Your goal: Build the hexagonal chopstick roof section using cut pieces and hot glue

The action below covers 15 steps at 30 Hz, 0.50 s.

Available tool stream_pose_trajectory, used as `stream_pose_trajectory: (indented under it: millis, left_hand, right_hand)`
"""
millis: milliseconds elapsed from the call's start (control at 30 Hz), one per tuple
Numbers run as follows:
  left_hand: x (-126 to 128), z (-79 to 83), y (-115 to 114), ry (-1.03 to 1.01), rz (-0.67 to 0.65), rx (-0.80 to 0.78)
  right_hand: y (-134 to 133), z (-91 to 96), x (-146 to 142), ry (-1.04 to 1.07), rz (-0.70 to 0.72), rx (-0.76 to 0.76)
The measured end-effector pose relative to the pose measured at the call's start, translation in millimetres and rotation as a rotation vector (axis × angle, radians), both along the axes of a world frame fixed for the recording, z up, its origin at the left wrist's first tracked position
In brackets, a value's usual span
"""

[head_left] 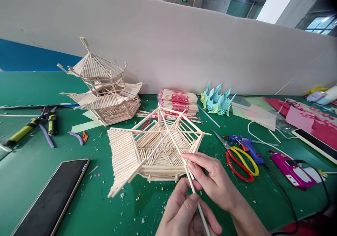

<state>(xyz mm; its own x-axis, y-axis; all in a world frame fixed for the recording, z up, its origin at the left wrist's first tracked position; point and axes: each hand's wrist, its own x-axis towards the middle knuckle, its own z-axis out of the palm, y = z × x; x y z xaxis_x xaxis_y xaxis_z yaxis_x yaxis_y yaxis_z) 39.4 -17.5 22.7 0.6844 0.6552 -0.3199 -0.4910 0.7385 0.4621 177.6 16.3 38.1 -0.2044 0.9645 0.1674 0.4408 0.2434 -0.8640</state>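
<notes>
A half-built wooden stick model (165,146) stands in front of me, with a six-sided base, an open frame of crossing sticks on top and one slatted roof panel (122,155) on its left. My left hand (184,208) pinches a thin round wooden stick (203,217) between thumb and fingers. That stick slants up toward the model's near right corner. Closer to the model, the thumb and fingers of my right hand (210,178) are closed on the stick's upper end, at the end of a frame stick. Whether the two sticks are joined is hidden by my fingers.
A finished stick pavilion (102,88) and packs of sticks (177,99) stand behind. Scissors (240,162), a glue gun (246,146) and a magenta device (292,171) with a cable lie right. Pliers (31,125) and a phone (52,197) lie left. Folded paper (217,100) sits behind.
</notes>
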Motion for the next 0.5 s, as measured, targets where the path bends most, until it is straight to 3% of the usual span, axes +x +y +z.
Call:
stream_pose_trajectory:
  millis: [233,333,500]
  left_hand:
    - [20,-28.3,-3,-0.347,0.101,0.059]
    - [23,-31.1,-4,-0.33,0.102,0.049]
    - [21,-21.6,-1,-0.203,0.083,0.033]
  right_hand:
    - [1,1.5,1,-0.007,-0.003,-0.053]
    - [2,2.7,2,-0.032,-0.002,-0.068]
    - [3,4.7,3,-0.081,-0.019,-0.036]
